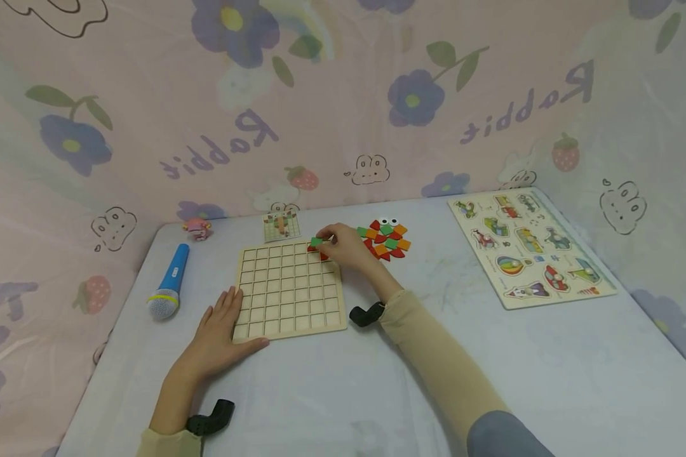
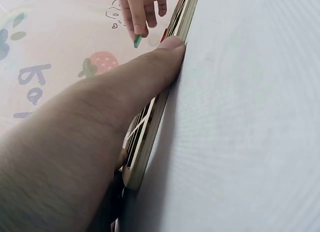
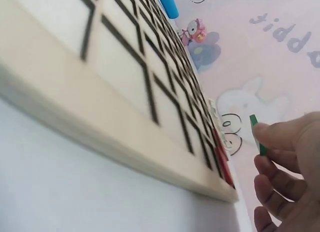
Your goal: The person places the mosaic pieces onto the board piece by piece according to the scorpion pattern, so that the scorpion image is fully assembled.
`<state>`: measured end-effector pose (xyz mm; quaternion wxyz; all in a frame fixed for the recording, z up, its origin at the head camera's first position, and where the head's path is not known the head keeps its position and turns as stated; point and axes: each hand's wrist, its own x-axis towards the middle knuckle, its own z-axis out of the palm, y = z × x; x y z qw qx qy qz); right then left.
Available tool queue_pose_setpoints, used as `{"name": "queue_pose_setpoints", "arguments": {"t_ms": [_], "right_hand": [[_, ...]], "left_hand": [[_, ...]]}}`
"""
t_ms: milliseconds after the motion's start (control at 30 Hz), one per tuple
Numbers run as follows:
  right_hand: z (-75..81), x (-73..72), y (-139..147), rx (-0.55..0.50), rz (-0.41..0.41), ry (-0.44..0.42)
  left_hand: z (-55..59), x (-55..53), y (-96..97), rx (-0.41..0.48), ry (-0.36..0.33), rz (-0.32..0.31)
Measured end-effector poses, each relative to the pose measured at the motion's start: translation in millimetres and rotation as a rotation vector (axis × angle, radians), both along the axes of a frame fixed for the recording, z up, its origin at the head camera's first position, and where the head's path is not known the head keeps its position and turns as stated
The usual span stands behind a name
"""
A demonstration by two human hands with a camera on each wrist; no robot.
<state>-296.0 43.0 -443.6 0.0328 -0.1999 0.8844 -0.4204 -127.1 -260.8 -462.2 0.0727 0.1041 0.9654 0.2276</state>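
A square wooden grid board point(image 1: 288, 289) lies on the table with red pieces point(image 3: 222, 159) in its far right corner. My right hand point(image 1: 349, 249) pinches a small green tile point(image 3: 258, 135) between thumb and fingertips, held above that corner. My left hand point(image 1: 214, 336) rests at the board's near left corner, fingers straight along the left side and thumb point(image 2: 172, 46) against the front edge. Right of the board lies a pile of red, orange and green pieces point(image 1: 385, 240) with two googly eyes. Behind the board is a pattern card point(image 1: 282, 226) printed with a picture on a grid.
A blue toy microphone point(image 1: 173, 279) lies left of the board, with a small pink figurine point(image 1: 197, 228) behind it. At the right sits a wooden picture puzzle board point(image 1: 528, 247). A printed cloth wall point(image 1: 343, 114) encloses the table's back and sides.
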Motion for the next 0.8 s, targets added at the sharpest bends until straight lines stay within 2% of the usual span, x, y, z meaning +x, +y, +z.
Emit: {"name": "queue_pose_setpoints", "arguments": {"t_ms": [300, 467, 667, 800], "right_hand": [[-21.2, 3.5, -1.1, 0.028, 0.003, 0.000], [-30.8, -0.1, 1.2, 0.054, 0.051, 0.057], [-34.6, -4.2, 0.8, 0.092, 0.097, 0.140], [-33.9, -3.4, 0.6, 0.104, 0.107, 0.154]], "left_hand": [[0.8, 2.4, 1.7, 0.006, 0.002, -0.006], [-0.6, 2.6, 1.3, 0.014, -0.001, -0.009], [-1.1, 0.1, -0.5, 0.001, 0.007, -0.005], [-1.7, -0.7, -1.4, -0.005, 0.007, -0.002]]}}
